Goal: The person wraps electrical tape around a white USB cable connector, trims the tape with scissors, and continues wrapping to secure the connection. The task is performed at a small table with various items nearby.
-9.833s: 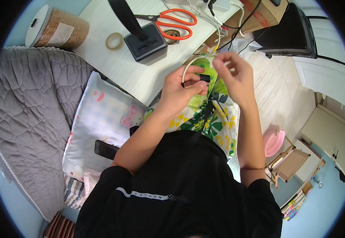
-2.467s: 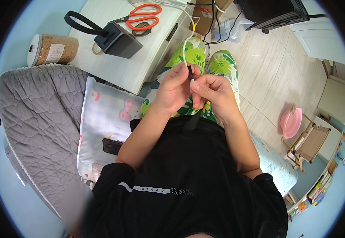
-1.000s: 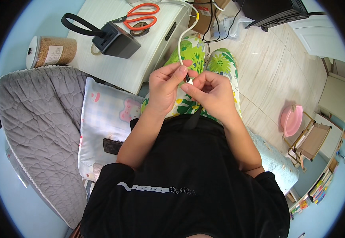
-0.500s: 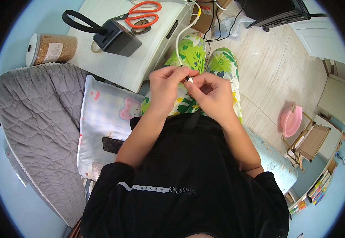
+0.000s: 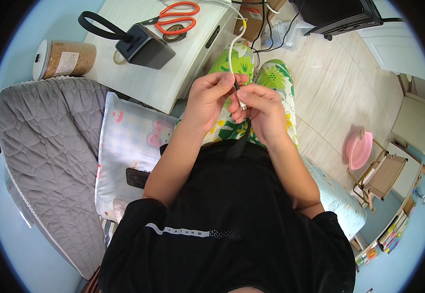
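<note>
A white cable point(image 5: 231, 54) with a yellow band runs down from the desk to my hands, held above my lap. My left hand point(image 5: 209, 100) is closed, pinching it between thumb and fingers beside a short black section point(image 5: 236, 85). The thumb and fingers of my right hand point(image 5: 265, 111) close on the cable just below that section. A white plug end point(image 5: 242, 105) with a bright tip shows between the right fingers. Whether the black section is tape or a sleeve, I cannot tell.
On the white desk point(image 5: 124, 78) lie orange-handled scissors point(image 5: 193, 22), a dark tape roll point(image 5: 175, 34), a black box with a strap point(image 5: 146, 48) and a jar of grain point(image 5: 68, 59). A phone point(image 5: 137, 178) lies at my left. Black cables point(image 5: 271, 44) trail ahead.
My hands have turned and moved slightly apart, uncovering the black section and the white plug end. The cable's upper stretch has shifted to the right.
</note>
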### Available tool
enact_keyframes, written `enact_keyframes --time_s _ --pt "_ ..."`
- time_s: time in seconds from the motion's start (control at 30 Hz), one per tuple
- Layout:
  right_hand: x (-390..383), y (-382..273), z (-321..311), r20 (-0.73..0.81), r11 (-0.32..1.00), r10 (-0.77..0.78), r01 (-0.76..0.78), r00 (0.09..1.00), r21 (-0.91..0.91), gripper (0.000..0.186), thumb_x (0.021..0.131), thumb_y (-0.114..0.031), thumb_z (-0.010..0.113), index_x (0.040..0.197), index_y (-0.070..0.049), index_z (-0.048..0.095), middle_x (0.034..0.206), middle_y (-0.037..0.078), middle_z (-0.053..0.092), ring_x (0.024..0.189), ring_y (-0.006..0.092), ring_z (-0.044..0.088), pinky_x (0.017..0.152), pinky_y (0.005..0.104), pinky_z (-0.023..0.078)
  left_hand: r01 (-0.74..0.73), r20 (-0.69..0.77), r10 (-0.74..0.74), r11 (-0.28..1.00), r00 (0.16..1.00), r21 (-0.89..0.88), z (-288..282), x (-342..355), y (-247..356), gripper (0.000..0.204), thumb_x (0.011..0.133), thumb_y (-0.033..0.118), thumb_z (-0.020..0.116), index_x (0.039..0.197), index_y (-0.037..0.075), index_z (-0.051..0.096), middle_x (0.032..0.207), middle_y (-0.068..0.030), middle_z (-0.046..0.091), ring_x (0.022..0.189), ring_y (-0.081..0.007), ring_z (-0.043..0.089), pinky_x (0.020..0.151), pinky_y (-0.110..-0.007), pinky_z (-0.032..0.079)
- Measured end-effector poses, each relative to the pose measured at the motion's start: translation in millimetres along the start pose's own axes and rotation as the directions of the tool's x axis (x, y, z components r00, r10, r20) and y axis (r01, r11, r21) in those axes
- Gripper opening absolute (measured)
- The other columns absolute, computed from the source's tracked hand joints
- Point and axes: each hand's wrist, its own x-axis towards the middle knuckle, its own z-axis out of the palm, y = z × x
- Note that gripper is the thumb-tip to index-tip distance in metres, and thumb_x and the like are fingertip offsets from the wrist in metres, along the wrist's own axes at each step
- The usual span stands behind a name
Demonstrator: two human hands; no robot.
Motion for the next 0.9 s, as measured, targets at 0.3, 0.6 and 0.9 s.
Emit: enact_keyframes --time_s 0.3,0.6,0.9 --pt "8.7 5.0 -4.3 0.071 0.965 0.070 -0.086 0.995 0.248 0.020 0.093 -0.018 0.054 0.090 0.000 0.063 0.079 0.010 0.066 0.061 0.0138 0.060 0.053 0.0223 0.049 0.053 0.044 -0.050 0.996 0.998 -0.065 8.1 3.7 -1.6 0.036 0.101 0.027 0.047 0.108 -0.006 0.059 0.066 -0.0033 0.054 0.048 -0.0114 0.052 0.047 -0.025 0.046" --pt "8.8 4.5 -1.7 0.164 0.919 0.162 -0.209 0.973 0.334 0.022 0.094 -0.019 0.050 0.089 -0.002 0.063 0.078 0.009 0.066 0.062 0.0136 0.059 0.057 0.0242 0.048 0.053 0.082 -0.035 0.971 0.996 -0.231 0.9 1.4 -2.2 0.035 0.099 0.020 0.048 0.113 -0.010 0.058 0.060 -0.0038 0.053 0.048 -0.0168 0.055 0.047 -0.031 0.048" --pt "9.6 7.4 -2.7 0.208 0.907 0.169 -0.235 0.963 0.351 0.027 0.096 -0.021 0.046 0.089 -0.001 0.062 0.078 0.011 0.066 0.061 0.0181 0.060 0.058 0.0271 0.050 0.066 0.174 -0.026 0.971 0.984 -0.228 -7.5 1.6 -1.4 0.032 0.097 0.016 0.049 0.111 -0.011 0.058 0.061 -0.0063 0.056 0.047 -0.0198 0.056 0.043 -0.034 0.050"
